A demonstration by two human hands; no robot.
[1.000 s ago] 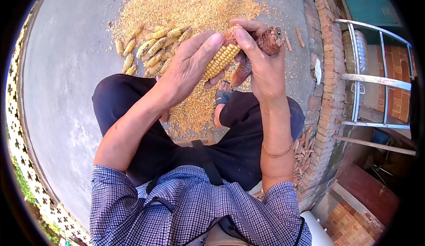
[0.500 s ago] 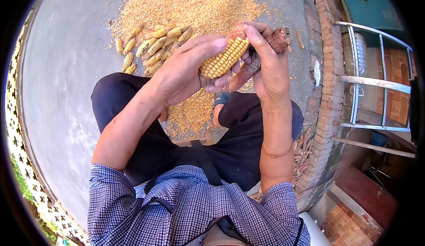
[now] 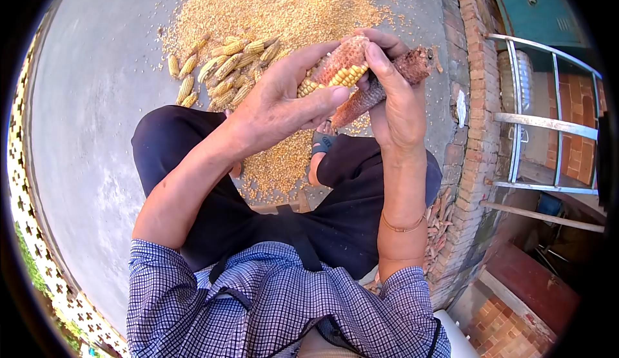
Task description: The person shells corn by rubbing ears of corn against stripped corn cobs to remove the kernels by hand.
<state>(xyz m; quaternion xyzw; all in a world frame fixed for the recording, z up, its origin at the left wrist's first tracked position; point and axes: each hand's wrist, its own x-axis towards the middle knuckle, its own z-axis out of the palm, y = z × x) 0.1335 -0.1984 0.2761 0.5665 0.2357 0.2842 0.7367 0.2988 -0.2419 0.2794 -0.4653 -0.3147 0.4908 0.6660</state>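
Note:
My left hand [image 3: 284, 103] is closed around a partly shelled ear of corn [image 3: 343, 61], its thumb lying along the lower side. Yellow kernels remain in rows on that side, while a reddish stretch of cob is bare on top. In my right hand [image 3: 398, 97] is a dark red bare corncob [image 3: 412, 67], held slantwise against the ear. The right thumb and fingers also reach the ear's far end. Below both hands, loose kernels [image 3: 277, 168] lie between my feet. Part of each hand's fingers is hidden behind the corn.
A broad heap of kernels [image 3: 277, 7] spreads over the concrete floor ahead. Several unshelled ears [image 3: 225, 68] lie at its near left edge. Bare cobs [image 3: 438, 222] are piled by the low brick edge [image 3: 480, 132] on my right, beside a metal railing [image 3: 545, 121].
The ear has turned in my hands, and more bare cob now faces up. My left thumb has moved from the ear's top to its lower side. The right hand shifted slightly rightward with the cob.

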